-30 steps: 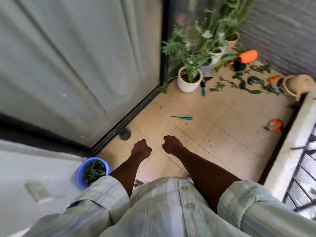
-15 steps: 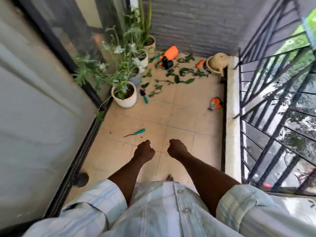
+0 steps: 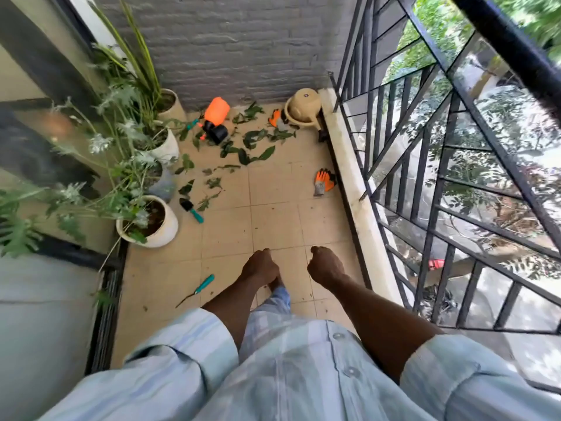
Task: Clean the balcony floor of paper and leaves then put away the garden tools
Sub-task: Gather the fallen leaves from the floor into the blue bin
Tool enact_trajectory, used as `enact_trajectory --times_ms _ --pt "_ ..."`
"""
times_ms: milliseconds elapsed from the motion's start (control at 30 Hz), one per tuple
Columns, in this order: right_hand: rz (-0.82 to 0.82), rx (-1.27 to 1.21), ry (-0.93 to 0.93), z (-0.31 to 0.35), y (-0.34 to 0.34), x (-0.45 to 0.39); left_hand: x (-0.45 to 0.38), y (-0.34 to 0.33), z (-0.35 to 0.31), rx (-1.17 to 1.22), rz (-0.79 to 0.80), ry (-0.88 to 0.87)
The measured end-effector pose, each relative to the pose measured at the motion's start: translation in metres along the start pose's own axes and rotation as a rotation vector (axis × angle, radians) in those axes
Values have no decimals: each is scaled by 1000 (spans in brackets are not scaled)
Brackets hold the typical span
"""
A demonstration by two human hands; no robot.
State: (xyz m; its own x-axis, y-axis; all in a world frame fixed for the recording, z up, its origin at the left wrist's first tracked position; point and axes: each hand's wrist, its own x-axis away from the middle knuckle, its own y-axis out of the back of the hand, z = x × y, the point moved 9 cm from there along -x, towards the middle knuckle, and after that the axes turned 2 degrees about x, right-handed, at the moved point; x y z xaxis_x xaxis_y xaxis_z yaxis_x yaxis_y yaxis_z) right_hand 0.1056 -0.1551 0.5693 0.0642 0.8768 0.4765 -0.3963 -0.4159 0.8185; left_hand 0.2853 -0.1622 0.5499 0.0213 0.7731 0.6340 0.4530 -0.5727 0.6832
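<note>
Head view: I have turned from the door toward the far wall, so the mess now lies ahead. Left hand [image 3: 260, 267] and right hand [image 3: 324, 265]: fingers curled, holding nothing. Leaves [image 3: 249, 144], limp green, strewn at 12 o'clock. Trowel [image 3: 190, 209] at 11; fork [image 3: 198, 287] at 9; glove [image 3: 324, 181] at 1.

— What is the person wearing?
— A pale blue shirt [image 3: 291, 369] with faint wide stripes, buttoned down the front with small round buttons.
— And the sleeves?
— Short, wide-cuffed, ending well behind each hand; the forearms are bare.
— Anything on the left hand [image 3: 260, 266] or right hand [image 3: 324, 264]?
— No gloves, rings or watch. Light checked trousers show below the left hand.
</note>
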Motion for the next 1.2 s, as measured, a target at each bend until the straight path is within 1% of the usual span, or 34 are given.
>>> enact_trajectory --times_ms 133,267,367,467,567,667,767,900,1033,1200 --pt "-13 -1 -24 7 40 -70 -73 44 -31 -39 63 -34" --pt "-19 -24 -68 32 79 -139 -136 100 -52 13 49 -15" --pt "-20 -48 -45 66 91 -180 -168 127 -58 7 10 9" --pt "29 -58 -14 98 99 -214 -191 140 -55 -29 7 42" --pt "40 -54 -29 104 111 -260 -221 159 -52 -82 23 57" --pt "43 -35 -35 107 129 -309 -259 191 -51 -55 5 109" --pt "51 -28 6 120 151 -365 -305 219 -60 -21 -4 155" --pt "86 -11 96 136 195 -445 -364 253 -87 -4 2 193" --pt "51 -60 70 152 254 -529 -425 304 -123 125 -44 302" --pt "135 -35 107 169 278 -597 -487 340 -177 216 -55 259"
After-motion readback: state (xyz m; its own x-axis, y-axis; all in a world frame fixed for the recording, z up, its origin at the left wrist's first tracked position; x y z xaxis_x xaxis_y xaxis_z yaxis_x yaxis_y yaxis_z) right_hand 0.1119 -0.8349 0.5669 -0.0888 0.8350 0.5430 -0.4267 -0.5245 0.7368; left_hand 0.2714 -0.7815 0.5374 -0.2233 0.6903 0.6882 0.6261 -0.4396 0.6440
